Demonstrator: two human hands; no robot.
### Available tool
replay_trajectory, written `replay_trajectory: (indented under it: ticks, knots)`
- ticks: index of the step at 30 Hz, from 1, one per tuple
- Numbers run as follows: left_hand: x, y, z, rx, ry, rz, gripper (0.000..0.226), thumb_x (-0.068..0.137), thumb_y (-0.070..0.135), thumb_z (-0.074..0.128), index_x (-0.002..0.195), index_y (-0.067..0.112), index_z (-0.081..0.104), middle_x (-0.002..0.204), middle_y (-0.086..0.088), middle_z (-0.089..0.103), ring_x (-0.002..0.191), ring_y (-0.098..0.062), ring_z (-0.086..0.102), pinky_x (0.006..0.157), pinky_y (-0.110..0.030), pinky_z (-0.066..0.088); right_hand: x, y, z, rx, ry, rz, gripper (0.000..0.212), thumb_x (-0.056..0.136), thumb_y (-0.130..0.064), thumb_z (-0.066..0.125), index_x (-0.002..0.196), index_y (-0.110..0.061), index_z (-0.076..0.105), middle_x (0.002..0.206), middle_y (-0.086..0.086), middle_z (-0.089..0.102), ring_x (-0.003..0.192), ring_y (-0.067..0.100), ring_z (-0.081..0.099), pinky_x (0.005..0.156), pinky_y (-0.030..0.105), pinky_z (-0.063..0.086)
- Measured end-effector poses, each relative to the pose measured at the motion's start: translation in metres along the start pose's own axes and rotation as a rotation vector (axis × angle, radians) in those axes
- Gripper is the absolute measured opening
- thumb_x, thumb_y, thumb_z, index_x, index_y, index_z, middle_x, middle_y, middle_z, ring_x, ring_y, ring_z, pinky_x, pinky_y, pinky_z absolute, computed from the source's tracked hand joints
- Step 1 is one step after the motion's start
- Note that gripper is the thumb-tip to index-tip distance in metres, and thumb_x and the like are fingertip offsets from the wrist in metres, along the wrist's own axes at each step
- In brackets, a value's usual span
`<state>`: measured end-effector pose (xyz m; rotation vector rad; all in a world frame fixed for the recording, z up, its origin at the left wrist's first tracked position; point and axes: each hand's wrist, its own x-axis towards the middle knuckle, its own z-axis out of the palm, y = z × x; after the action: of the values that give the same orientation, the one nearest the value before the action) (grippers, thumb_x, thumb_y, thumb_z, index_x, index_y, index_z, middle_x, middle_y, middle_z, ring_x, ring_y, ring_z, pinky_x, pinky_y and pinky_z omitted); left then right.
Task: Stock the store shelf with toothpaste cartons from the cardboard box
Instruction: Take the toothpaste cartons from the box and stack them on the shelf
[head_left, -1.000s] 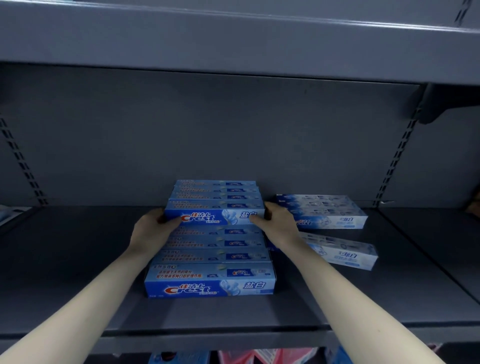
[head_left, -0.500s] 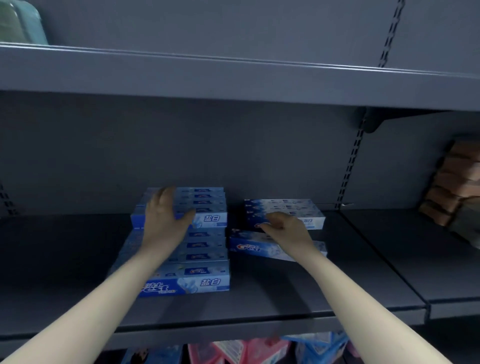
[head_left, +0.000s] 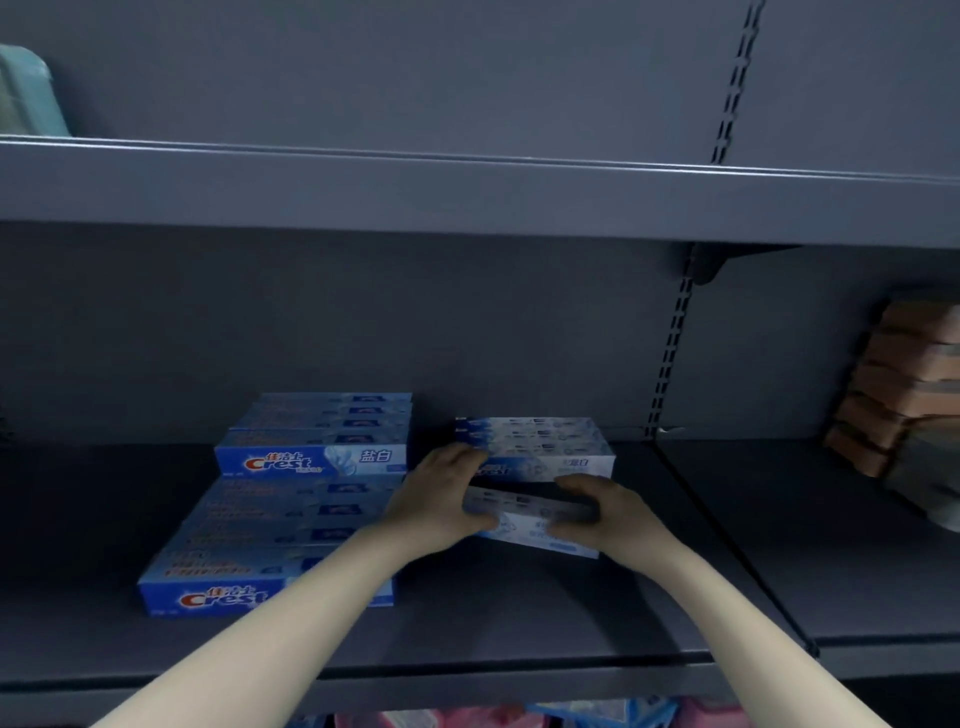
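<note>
On the grey shelf (head_left: 519, 623) lie blue toothpaste cartons: a low front row (head_left: 270, 566) and a raised stack behind it (head_left: 317, 447) at centre left. To their right sits a paler stack (head_left: 540, 441) near the back. In front of that stack is a single pale carton (head_left: 535, 525), lifted at its near side. My left hand (head_left: 441, 499) grips its left end and my right hand (head_left: 597, 509) grips its right end. The cardboard box is out of view.
An upper shelf (head_left: 467, 192) overhangs the work area. Brown packs (head_left: 898, 384) are stacked on the neighbouring bay at the right, past the slotted upright (head_left: 670, 353). A pale green object (head_left: 26, 93) stands on the upper shelf at the far left. Pink and blue goods (head_left: 519, 717) show below.
My left hand has left the blue stack and moved right onto the loose pale carton. My right hand now holds its other end. The view has shifted right.
</note>
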<state>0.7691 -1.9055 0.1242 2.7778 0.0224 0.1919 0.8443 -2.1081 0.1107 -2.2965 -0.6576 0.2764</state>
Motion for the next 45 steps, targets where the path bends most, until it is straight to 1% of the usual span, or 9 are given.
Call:
replay_trajectory:
  ticks: [3, 8, 14, 20, 25, 32, 35, 41, 45]
  knots:
    - [0.004, 0.001, 0.007, 0.017, -0.033, -0.005, 0.075, 0.085, 0.042, 0.062, 0.147, 0.025, 0.023, 0.151, 0.007, 0.023, 0.139, -0.013, 0.019, 0.112, -0.027, 0.02, -0.002, 0.013, -0.005, -0.018, -0.061, -0.01, 0.06, 0.072, -0.025, 0.078, 0.126, -0.022, 0.052, 0.12, -0.011, 0.054, 0.108, 0.004, 0.052, 0.087, 0.014, 0.039]
    - [0.007, 0.0, 0.015, 0.07, -0.081, -0.036, 0.07, 0.082, 0.042, 0.064, 0.143, 0.026, 0.032, 0.145, 0.005, 0.036, 0.133, -0.014, 0.031, 0.108, -0.028, 0.027, 0.0, 0.031, -0.012, -0.058, -0.035, -0.065, 0.025, 0.07, -0.02, 0.077, 0.088, -0.025, 0.061, 0.084, -0.011, 0.06, 0.076, 0.001, 0.055, 0.062, 0.01, 0.039]
    - [0.008, 0.002, 0.016, 0.108, -0.073, -0.093, 0.037, 0.081, 0.038, 0.063, 0.115, 0.029, 0.053, 0.115, 0.006, 0.057, 0.103, -0.013, 0.053, 0.088, -0.03, 0.043, 0.001, 0.048, -0.026, 0.04, -0.041, -0.036, 0.026, 0.072, -0.019, 0.076, 0.09, -0.028, 0.06, 0.092, -0.009, 0.063, 0.085, 0.004, 0.059, 0.062, 0.009, 0.039]
    - [0.004, 0.002, 0.017, -0.037, -0.058, -0.145, 0.044, 0.083, 0.044, 0.064, 0.121, 0.03, 0.046, 0.122, 0.006, 0.052, 0.106, -0.013, 0.051, 0.089, -0.029, 0.044, 0.002, 0.061, -0.035, 0.171, 0.002, -0.05, 0.032, 0.076, -0.014, 0.074, 0.1, -0.03, 0.06, 0.105, -0.013, 0.063, 0.097, -0.001, 0.057, 0.073, 0.007, 0.041]
    - [0.004, 0.009, 0.017, -0.17, 0.089, -0.105, 0.034, 0.08, 0.034, 0.07, 0.106, 0.031, 0.048, 0.112, 0.008, 0.054, 0.097, -0.009, 0.052, 0.079, -0.024, 0.042, -0.002, 0.061, -0.043, 0.431, 0.052, -0.053, 0.033, 0.075, -0.003, 0.074, 0.102, -0.02, 0.064, 0.1, 0.003, 0.068, 0.083, 0.012, 0.064, 0.067, 0.022, 0.052]
    - [0.002, 0.009, 0.02, -0.314, 0.227, -0.112, 0.034, 0.073, 0.007, 0.071, 0.094, 0.028, 0.054, 0.105, 0.008, 0.057, 0.094, -0.007, 0.054, 0.073, -0.014, 0.04, -0.01, 0.065, -0.048, 0.611, 0.108, -0.074, 0.034, 0.072, 0.001, 0.074, 0.102, -0.013, 0.068, 0.094, 0.001, 0.072, 0.087, 0.01, 0.067, 0.079, 0.017, 0.053]
    - [0.003, 0.008, 0.023, -0.342, 0.242, -0.129, 0.036, 0.072, 0.008, 0.072, 0.094, 0.029, 0.053, 0.107, 0.007, 0.055, 0.094, -0.006, 0.052, 0.07, -0.006, 0.034, -0.01, 0.068, -0.047, 0.607, 0.112, -0.061, 0.036, 0.072, 0.002, 0.074, 0.103, -0.016, 0.067, 0.095, -0.002, 0.072, 0.087, 0.008, 0.067, 0.074, 0.014, 0.052]
    - [0.002, 0.007, 0.034, -0.405, 0.202, -0.201, 0.044, 0.075, 0.022, 0.075, 0.114, 0.026, 0.054, 0.115, 0.009, 0.055, 0.103, -0.005, 0.05, 0.081, -0.016, 0.035, -0.007, 0.07, -0.044, 0.446, 0.122, -0.027, 0.028, 0.078, -0.007, 0.072, 0.096, -0.027, 0.064, 0.097, -0.011, 0.067, 0.088, 0.0, 0.062, 0.069, 0.004, 0.045]
    - [0.0, 0.006, 0.047, -0.406, 0.238, -0.304, 0.05, 0.077, 0.026, 0.074, 0.12, 0.021, 0.051, 0.119, 0.006, 0.053, 0.103, -0.006, 0.047, 0.085, -0.017, 0.034, 0.0, 0.073, -0.037, 0.294, 0.134, 0.007, 0.025, 0.079, -0.014, 0.073, 0.101, -0.02, 0.064, 0.1, -0.005, 0.065, 0.093, 0.007, 0.059, 0.07, 0.006, 0.04]
